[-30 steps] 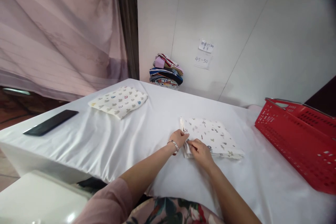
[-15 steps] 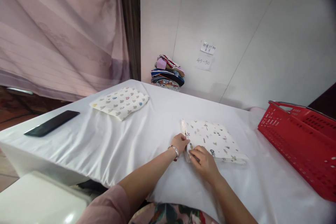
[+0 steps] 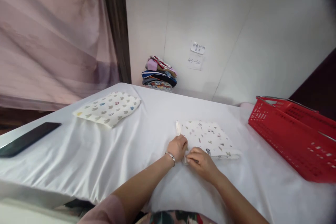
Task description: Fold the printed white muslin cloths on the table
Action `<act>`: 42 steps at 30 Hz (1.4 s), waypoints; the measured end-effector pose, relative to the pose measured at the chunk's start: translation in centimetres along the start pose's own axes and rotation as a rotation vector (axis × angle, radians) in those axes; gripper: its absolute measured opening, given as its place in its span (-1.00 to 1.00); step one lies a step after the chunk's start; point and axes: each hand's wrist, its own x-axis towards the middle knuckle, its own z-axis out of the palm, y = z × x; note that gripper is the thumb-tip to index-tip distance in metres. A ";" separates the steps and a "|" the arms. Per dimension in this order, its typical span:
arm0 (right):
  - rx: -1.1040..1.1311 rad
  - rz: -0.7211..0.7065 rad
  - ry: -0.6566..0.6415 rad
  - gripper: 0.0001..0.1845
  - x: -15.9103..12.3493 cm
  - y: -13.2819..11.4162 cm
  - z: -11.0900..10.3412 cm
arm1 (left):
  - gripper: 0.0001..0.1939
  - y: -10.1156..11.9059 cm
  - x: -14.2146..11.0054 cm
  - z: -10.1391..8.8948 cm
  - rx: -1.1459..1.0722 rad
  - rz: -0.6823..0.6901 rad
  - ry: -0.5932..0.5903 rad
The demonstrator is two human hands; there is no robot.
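A folded white cloth point(image 3: 207, 136) with small printed figures lies flat on the white-covered table point(image 3: 154, 119). At its near left corner, my left hand point(image 3: 177, 147), with a bracelet at the wrist, is closed on the folded edge. Just to the right, my right hand point(image 3: 201, 162) pinches the same corner from the near side, its fingertips close to the left hand's. The bit of fabric between the fingers is mostly hidden. Farther left lies a second folded cloth point(image 3: 110, 108), white with grey mushroom-like prints, touched by neither hand.
A red plastic basket point(image 3: 286, 133) with metal handles stands at the right. A black flat slab point(image 3: 28, 139) lies near the left edge. Behind the table's far edge, a stack of folded fabrics point(image 3: 159, 75) rests by the wall, below paper labels point(image 3: 195, 56).
The camera view has shifted, so most things sit farther left. My left hand has closed in nearer the right hand at the cloth's corner. Both hands stay at that edge.
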 end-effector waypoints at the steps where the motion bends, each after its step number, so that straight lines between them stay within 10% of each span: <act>1: 0.050 0.007 0.004 -0.74 0.0 0.2 -0.6 | -0.89 -0.1 -0.1 0.2 0.002 0.010 0.001; 8: -0.222 0.286 0.345 -0.72 -0.4 8.0 -5.6 | -0.86 -0.6 -0.3 0.5 -0.020 0.044 0.031; 13: -0.470 0.622 0.111 -0.51 -2.0 13.3 -6.7 | -0.85 -0.5 -0.2 0.4 -0.031 0.052 0.007; 28: -0.521 0.460 -0.050 -0.40 8.0 12.6 -4.9 | -0.87 -0.5 -0.3 0.4 -0.116 0.022 -0.014; 42: -0.533 0.508 -0.127 -0.35 8.0 16.3 -3.8 | -0.89 -0.5 -0.3 0.6 -0.235 0.019 -0.013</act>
